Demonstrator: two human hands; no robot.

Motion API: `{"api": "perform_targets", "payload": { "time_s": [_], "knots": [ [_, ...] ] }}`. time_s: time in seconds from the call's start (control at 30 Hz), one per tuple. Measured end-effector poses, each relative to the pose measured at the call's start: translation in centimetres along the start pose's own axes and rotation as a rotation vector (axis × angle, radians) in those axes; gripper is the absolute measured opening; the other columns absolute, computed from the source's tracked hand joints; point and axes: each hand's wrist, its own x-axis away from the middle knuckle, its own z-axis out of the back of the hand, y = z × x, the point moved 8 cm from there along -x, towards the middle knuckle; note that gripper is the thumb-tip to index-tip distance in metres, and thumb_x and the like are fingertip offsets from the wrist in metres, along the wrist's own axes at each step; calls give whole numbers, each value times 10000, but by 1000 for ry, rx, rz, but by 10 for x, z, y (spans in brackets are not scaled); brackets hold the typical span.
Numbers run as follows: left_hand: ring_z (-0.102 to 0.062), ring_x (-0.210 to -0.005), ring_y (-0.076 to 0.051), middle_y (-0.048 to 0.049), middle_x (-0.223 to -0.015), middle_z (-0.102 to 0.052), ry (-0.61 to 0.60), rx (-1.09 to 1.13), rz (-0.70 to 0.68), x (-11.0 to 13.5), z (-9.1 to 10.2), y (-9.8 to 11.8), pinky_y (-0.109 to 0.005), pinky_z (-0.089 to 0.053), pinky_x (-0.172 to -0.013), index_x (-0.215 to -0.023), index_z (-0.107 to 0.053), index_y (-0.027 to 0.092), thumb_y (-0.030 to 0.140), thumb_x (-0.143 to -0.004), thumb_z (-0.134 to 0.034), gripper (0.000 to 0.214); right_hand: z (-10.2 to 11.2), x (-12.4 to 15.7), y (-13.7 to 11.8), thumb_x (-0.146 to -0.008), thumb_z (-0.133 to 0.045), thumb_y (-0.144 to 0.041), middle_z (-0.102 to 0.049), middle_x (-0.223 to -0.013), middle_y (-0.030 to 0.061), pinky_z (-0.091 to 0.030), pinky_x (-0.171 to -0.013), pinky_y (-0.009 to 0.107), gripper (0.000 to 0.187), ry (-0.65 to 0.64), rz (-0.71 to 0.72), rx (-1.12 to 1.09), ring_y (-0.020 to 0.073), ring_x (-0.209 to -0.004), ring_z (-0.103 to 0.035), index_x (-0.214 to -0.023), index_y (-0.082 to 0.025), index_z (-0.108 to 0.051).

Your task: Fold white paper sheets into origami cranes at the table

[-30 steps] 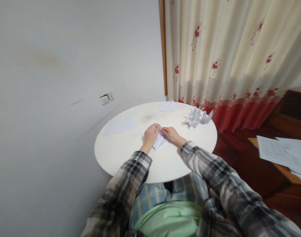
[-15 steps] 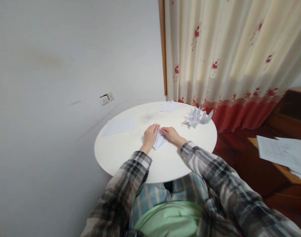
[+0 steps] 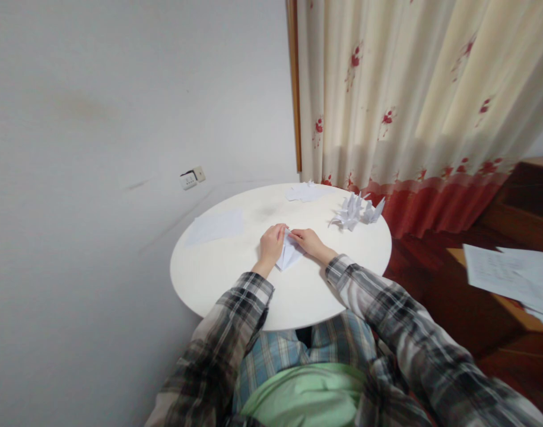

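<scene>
A folded piece of white paper (image 3: 289, 254) lies on the round white table (image 3: 235, 267), its pointed corner toward me. My left hand (image 3: 272, 240) is closed on its left side, thumb and fingers near the top. From the right, my right hand (image 3: 307, 240) pinches the upper edge of the same paper, with the fingertips of both hands close together. The hands cover part of the folds.
Several folded paper cranes (image 3: 350, 212) sit at the table's right rim. A flat paper sheet (image 3: 215, 227) lies at the left and more paper pieces (image 3: 303, 192) at the back. Written sheets (image 3: 507, 273) rest on a wooden surface at right. A curtain (image 3: 387, 77) hangs behind.
</scene>
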Motion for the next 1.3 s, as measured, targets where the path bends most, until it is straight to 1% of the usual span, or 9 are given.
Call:
{"api": "perform_targets", "payload": {
  "time_s": [0.33, 0.5, 0.6, 0.73, 0.83, 1.0, 1.17, 1.23, 1.3],
  "knots": [
    [-582, -824, -154, -48, -854, -651, -5, -15, 12, 0, 1, 1, -269, -428, -766, -863, -613, 181, 304, -886, -327, 312, 1, 1, -2, -880, -388, -308, -625, -685, 11, -284, -577, 187, 303, -15, -23, 35, 90, -592, -475, -773, -169, -636],
    [-583, -801, -147, -40, -814, -647, -8, -15, -5, 0, 0, 1, -259, -426, -751, -835, -613, 183, 328, -889, -315, 336, 0, 1, -1, -834, -470, -269, -645, -710, 24, -285, -580, 195, 207, -25, -13, 75, 100, -617, -508, -794, -164, -643],
    [-585, -808, -149, -37, -834, -653, -1, -4, 9, 0, 1, 0, -255, -425, -744, -841, -610, 187, 345, -874, -365, 294, 1, 1, 1, -795, -525, -255, -654, -722, 31, -291, -588, 200, 150, -22, -32, 118, 109, -639, -528, -773, -164, -643],
    [-590, -804, -150, -28, -847, -656, -9, 14, 25, -1, -2, -1, -255, -428, -740, -854, -607, 194, 338, -841, -444, 218, 4, 2, 5, -771, -546, -246, -668, -776, 35, -314, -622, 206, 120, -13, -97, 168, 130, -707, -562, -790, -185, -647],
    [-592, -792, -152, -21, -840, -655, -32, 12, 35, -1, -6, -4, -255, -431, -728, -867, -607, 204, 325, -815, -491, 175, 8, 3, 7, -763, -532, -208, -673, -817, 33, -327, -632, 210, 135, 6, -142, 197, 141, -748, -575, -829, -203, -650],
    [-585, -812, -171, -24, -857, -650, -61, -25, 34, -1, -10, -7, -280, -435, -741, -898, -601, 215, 306, -783, -532, 162, 9, 3, 8, -745, -532, -190, -673, -809, 30, -332, -629, 212, 149, 11, -141, 196, 143, -743, -576, -834, -204, -650],
    [-557, -884, -200, -57, -943, -620, -55, -79, 39, -2, -12, -13, -320, -431, -791, -1035, -537, 213, 229, -758, -548, 278, 8, 2, 9, -744, -535, -209, -668, -806, 35, -322, -615, 219, 135, 3, -150, 218, 147, -739, -570, -824, -197, -643],
    [-535, -931, -203, -66, -994, -597, -42, -74, 24, -2, -11, -14, -328, -422, -822, -1086, -491, 205, 175, -733, -561, 361, 10, 3, 11, -749, -515, -193, -665, -825, 46, -320, -615, 226, 145, 16, -178, 248, 156, -759, -569, -829, -195, -636],
    [-514, -954, -202, -69, -1008, -575, -31, -76, 11, -2, -10, -14, -335, -413, -837, -1095, -462, 195, 128, -699, -576, 418, 13, 5, 15, -749, -493, -167, -660, -858, 64, -321, -620, 234, 164, 34, -226, 282, 168, -789, -567, -839, -187, -630]
  ]
}}
